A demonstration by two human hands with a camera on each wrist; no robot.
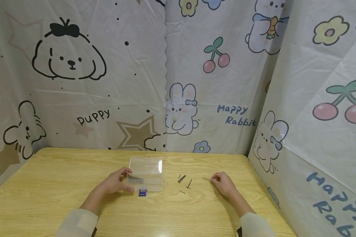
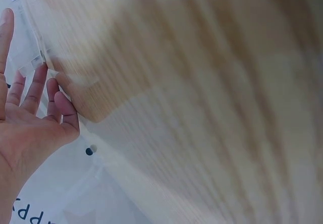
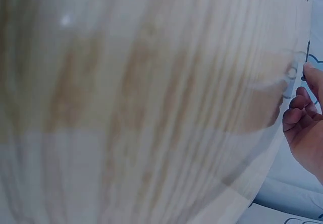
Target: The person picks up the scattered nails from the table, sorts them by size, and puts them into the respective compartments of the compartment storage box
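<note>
A clear plastic box (image 1: 152,184) stands on the table with its lid (image 1: 145,165) raised at the back. A blue latch (image 1: 142,193) hangs at its front. Several thin dark nails (image 1: 135,177) lie in its left part. My left hand (image 1: 115,182) holds the box's left end, thumb by the front corner and fingers toward the back. Out to the right, my right hand (image 1: 224,185) pinches a thin nail (image 1: 206,178) between thumb and finger, its free end pointing left. In the right wrist view, this nail (image 3: 308,50) sticks out past the fingertips.
Between the box and my right hand, several loose nails (image 1: 182,178) are scattered on the wood-grain table (image 1: 166,217). Patterned cloth (image 1: 130,82) hangs behind the table and along its right side.
</note>
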